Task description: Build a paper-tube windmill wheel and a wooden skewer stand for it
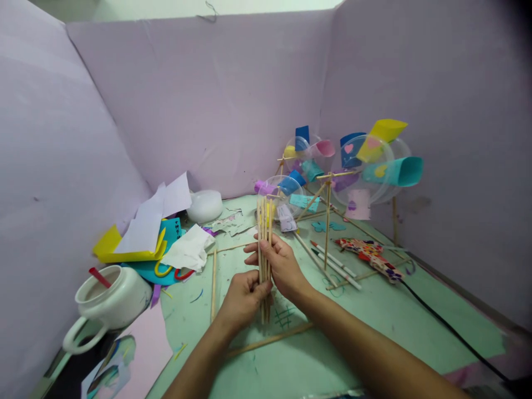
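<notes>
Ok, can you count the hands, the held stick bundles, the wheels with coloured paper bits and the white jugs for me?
Hands: 2 (left hand, right hand)
Stick bundle: 1
Wheels: 3 (right wheel, back wheel, front wheel)
White jug: 1
Total: 7

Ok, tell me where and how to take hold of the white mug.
Best grip the white mug by its handle, probably with the left hand from the near left: the loop juts out that way from the rounded body, while a red stick pokes from the open top. That hand is closed on the wooden sticks.
</notes>
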Action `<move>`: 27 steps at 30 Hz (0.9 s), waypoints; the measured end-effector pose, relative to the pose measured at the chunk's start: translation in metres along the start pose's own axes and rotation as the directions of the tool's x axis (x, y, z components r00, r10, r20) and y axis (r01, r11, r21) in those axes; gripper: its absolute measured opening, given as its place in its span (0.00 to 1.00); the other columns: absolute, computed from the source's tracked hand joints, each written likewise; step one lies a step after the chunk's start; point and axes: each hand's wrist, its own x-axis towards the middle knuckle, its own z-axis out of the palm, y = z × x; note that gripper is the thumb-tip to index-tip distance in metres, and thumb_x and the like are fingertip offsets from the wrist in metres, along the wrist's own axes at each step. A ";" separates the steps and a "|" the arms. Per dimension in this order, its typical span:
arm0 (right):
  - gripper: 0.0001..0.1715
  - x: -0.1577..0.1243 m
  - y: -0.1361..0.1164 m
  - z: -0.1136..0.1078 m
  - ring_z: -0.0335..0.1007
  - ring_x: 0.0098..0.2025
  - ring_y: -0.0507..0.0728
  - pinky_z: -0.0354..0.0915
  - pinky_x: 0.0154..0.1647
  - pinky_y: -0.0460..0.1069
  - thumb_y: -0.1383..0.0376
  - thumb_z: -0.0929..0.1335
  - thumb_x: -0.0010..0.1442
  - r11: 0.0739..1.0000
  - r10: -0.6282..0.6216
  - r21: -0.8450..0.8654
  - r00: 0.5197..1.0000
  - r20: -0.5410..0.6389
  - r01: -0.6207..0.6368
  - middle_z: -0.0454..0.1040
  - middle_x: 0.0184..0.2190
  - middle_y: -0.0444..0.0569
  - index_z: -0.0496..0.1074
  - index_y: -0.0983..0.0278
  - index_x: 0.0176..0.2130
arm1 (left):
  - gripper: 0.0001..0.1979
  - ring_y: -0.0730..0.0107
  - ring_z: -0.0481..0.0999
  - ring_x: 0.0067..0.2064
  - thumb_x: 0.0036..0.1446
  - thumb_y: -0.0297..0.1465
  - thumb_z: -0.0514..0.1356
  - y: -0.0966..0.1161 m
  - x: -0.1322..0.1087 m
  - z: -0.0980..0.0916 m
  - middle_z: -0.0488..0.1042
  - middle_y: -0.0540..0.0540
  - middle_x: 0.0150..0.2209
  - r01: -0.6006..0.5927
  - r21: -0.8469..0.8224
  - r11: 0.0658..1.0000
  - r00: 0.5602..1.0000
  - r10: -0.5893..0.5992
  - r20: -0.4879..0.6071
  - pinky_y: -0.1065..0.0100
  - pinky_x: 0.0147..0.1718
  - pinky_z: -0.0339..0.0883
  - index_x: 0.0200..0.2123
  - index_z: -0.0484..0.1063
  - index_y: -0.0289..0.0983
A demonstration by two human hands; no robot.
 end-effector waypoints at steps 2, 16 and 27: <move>0.22 0.001 -0.003 -0.002 0.72 0.24 0.52 0.68 0.27 0.48 0.54 0.71 0.49 0.999 0.023 0.037 0.999 0.036 -0.025 0.77 0.29 0.46 0.66 0.64 0.39 | 0.21 0.78 0.57 0.17 0.43 0.49 0.59 0.000 -0.001 0.000 0.62 0.52 0.15 0.021 -0.034 0.999 1.000 -0.020 0.023 0.72 0.18 0.51 0.18 0.60 0.37; 0.19 0.012 -0.008 -0.016 0.73 0.24 0.52 0.70 0.29 0.49 0.61 0.73 0.47 0.979 0.123 0.155 0.990 0.074 -0.133 0.76 0.27 0.44 0.66 0.64 0.38 | 0.20 0.82 0.54 0.16 0.43 0.44 0.62 0.001 0.001 -0.008 0.66 0.53 0.21 -0.028 -0.220 0.975 0.973 -0.023 -0.229 0.75 0.15 0.45 0.33 0.69 0.34; 0.19 0.010 -0.001 -0.015 0.73 0.25 0.52 0.70 0.34 0.50 0.61 0.73 0.48 0.972 0.177 0.136 0.977 0.121 -0.193 0.77 0.27 0.46 0.66 0.65 0.38 | 0.19 0.84 0.53 0.14 0.43 0.45 0.61 0.000 -0.001 -0.021 0.66 0.53 0.17 -0.087 -0.312 0.946 0.895 -0.064 -0.442 0.75 0.14 0.39 0.20 0.65 0.34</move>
